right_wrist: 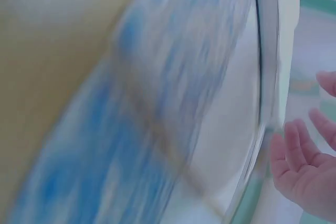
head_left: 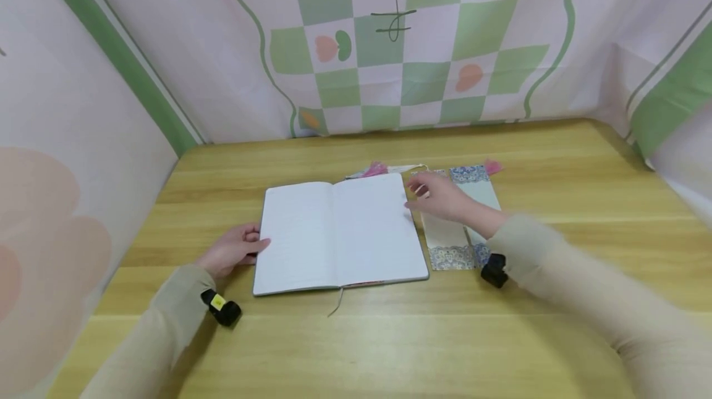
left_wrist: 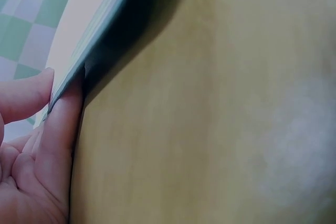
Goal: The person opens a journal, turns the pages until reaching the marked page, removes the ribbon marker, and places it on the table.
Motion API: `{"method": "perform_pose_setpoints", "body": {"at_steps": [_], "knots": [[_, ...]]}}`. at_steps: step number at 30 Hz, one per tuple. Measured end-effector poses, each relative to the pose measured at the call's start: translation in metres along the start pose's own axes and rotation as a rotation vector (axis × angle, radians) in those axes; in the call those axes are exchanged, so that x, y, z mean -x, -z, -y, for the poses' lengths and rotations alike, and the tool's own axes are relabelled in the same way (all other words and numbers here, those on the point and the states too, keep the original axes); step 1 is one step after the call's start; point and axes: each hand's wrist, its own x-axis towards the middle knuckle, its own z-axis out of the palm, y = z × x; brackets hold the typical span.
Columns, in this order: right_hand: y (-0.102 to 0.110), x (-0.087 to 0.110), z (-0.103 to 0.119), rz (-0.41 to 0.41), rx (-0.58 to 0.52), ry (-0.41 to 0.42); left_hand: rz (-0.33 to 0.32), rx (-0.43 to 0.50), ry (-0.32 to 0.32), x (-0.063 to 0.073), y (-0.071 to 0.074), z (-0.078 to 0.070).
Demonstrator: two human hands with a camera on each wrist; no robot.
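Note:
An open notebook (head_left: 369,232) with blank-looking pages lies on the table, a thin ribbon (head_left: 335,303) trailing from its bottom edge. My left hand (head_left: 233,249) pinches the notebook's left edge, thumb on the page and fingers beneath the cover. In the left wrist view that cover edge (left_wrist: 113,30) is lifted off the wood. My right hand (head_left: 439,195) hovers by the notebook's upper right edge, fingers loosely bent and parted, holding nothing. Beneath it lie two bookmark-like cards, a cream one (head_left: 452,258) and a pale green one (head_left: 477,175), with patterned ends.
Behind the notebook, a pink tassel (head_left: 376,168) and a whitish strip peek out, partly hidden. Another pink tassel (head_left: 492,167) sits at the green card's top. Printed curtains (head_left: 428,78) hang along the back and sides of the wooden table (head_left: 361,349).

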Motion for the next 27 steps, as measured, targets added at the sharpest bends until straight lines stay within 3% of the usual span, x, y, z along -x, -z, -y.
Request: {"method": "perform_pose_setpoints", "body": {"at_steps": [7,14,20,27], "knots": [[-0.017,-0.018,0.017,0.078,0.144,0.103,-0.003,0.001,0.004,-0.001,0.001,-0.001],[-0.016,-0.038,0.021,0.194,0.353,0.051,-0.004,-0.001,0.015,-0.002,0.001,-0.003],[-0.011,-0.049,0.026,0.25,0.404,-0.032,-0.004,0.0,0.01,-0.002,0.001,-0.003],[-0.01,-0.055,0.034,0.292,0.472,-0.061,0.013,-0.003,0.006,0.0,0.001,0.0]]}}
